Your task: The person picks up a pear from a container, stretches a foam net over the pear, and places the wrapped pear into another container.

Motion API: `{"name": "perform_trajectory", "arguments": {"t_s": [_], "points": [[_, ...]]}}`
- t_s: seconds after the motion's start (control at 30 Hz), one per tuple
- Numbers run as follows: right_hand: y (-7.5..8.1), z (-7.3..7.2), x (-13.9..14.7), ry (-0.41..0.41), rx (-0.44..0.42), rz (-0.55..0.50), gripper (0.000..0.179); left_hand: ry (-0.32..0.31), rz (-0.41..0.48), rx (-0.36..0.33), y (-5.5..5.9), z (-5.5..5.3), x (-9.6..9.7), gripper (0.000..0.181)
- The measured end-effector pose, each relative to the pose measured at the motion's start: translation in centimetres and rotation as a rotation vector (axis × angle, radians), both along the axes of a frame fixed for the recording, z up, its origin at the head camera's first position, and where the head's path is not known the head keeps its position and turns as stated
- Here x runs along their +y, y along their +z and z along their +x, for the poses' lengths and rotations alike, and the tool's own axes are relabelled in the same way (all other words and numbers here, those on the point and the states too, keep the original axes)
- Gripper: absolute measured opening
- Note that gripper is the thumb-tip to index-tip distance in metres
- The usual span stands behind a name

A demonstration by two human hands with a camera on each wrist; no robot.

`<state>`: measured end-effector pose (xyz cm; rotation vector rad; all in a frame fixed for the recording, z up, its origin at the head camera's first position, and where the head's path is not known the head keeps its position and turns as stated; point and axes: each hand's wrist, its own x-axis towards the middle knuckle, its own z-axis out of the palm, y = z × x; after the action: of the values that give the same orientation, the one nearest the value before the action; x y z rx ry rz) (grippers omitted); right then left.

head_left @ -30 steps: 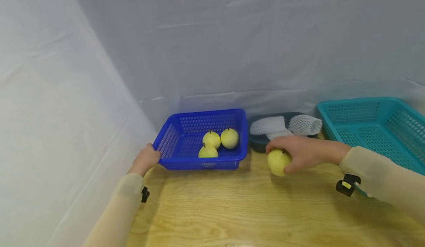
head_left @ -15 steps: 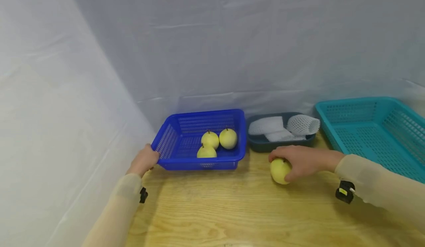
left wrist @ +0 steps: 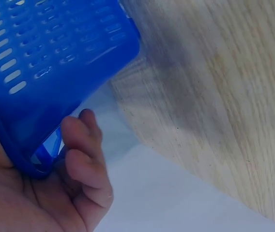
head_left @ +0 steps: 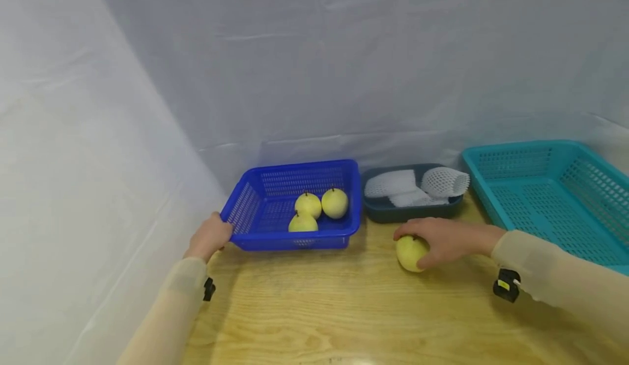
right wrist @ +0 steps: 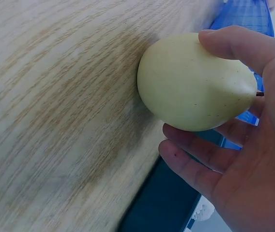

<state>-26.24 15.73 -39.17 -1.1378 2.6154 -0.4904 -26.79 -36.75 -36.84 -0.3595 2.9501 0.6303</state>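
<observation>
My right hand (head_left: 444,239) grips a yellow pear (head_left: 410,253) from above, just in front of the dark tray. In the right wrist view the pear (right wrist: 195,84) sits at the wooden surface, thumb on one side and fingers on the other, its stem toward the palm. My left hand (head_left: 210,237) holds the left front corner of a blue basket (head_left: 290,241). In the left wrist view the fingers (left wrist: 86,164) curl round the basket's rim (left wrist: 16,159). Inside the basket, toward its right side, lie three more pears (head_left: 335,203).
A dark green tray (head_left: 413,214) with white foam net sleeves (head_left: 444,182) stands right of the blue basket. Farther right is a teal basket (head_left: 496,204). White sheeting (head_left: 295,70) hangs behind and to the left. Everything stands on a wooden table (head_left: 314,310).
My right hand has brought the pear a little nearer the table's front and down, away from the dark tray. The left hand keeps its hold on the basket. The head view has shifted slightly.
</observation>
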Motion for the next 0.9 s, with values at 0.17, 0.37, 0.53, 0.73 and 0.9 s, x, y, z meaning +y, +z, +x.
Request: {"name": "perform_trajectory", "arguments": {"t_s": [0.17, 0.37, 0.53, 0.73, 0.9], "points": [[0.1, 0.2, 0.1, 0.004, -0.001, -0.008, 0.069, -0.004, -0.064, 0.053, -0.2, -0.1, -0.3, 0.059], [0.4, 0.4, 0.2, -0.01, -0.005, 0.009, 0.076, 0.018, -0.134, 0.122, -0.4, 0.0, -0.6, 0.059], [0.4, 0.6, 0.5, -0.014, 0.002, 0.008, 0.079, 0.033, -0.164, 0.184, -0.4, 0.0, -0.5, 0.056], [0.6, 0.7, 0.9, -0.008, 0.033, 0.003, 0.081, 0.026, -0.238, 0.289, 0.1, 0.0, 0.1, 0.058], [1.1, 0.8, 1.4, -0.011, 0.028, -0.01, 0.08, -0.017, -0.296, 0.371, 0.7, 0.0, 1.7, 0.052]]}}
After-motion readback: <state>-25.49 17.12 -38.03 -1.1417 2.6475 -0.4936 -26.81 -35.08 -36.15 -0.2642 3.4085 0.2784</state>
